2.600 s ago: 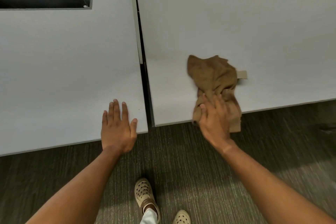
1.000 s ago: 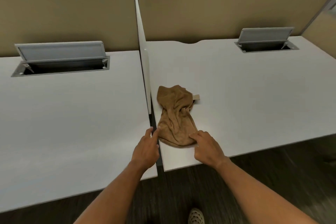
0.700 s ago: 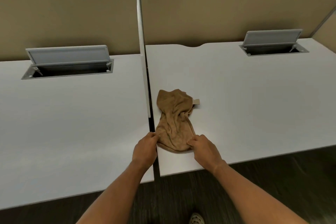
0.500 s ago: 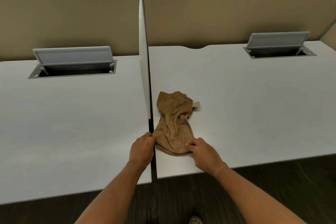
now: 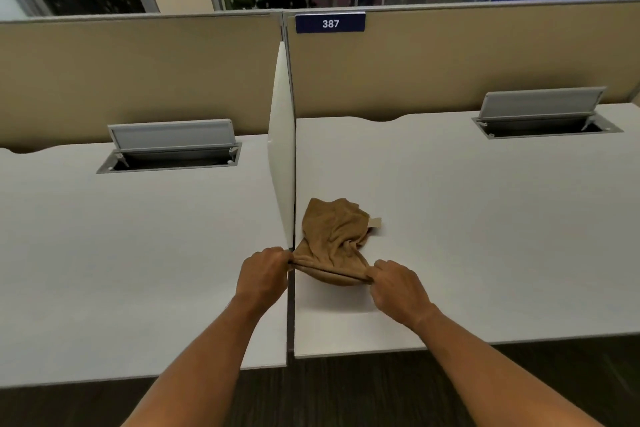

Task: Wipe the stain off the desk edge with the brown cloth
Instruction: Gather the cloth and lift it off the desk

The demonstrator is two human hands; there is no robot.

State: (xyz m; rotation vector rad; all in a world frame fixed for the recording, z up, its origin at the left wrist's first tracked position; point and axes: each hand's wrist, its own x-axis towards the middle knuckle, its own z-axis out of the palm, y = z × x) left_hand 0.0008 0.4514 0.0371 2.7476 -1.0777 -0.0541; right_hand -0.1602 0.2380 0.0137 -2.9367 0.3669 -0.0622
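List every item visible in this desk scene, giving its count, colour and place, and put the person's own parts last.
desks: two, white, side by side with a dark gap between.
divider panel: one, white, upright between the desks.
back partition: beige, behind both desks.
number plate: one, blue, reads 387, on the partition top.
cable hatches: two, grey, lids raised, one at the rear of each desk.
brown cloth: one, crumpled, on the right desk beside the divider, its near edge lifted.
floor: dark, below the desks.
left hand: pinches the cloth's left corner.
right hand: pinches its right corner.
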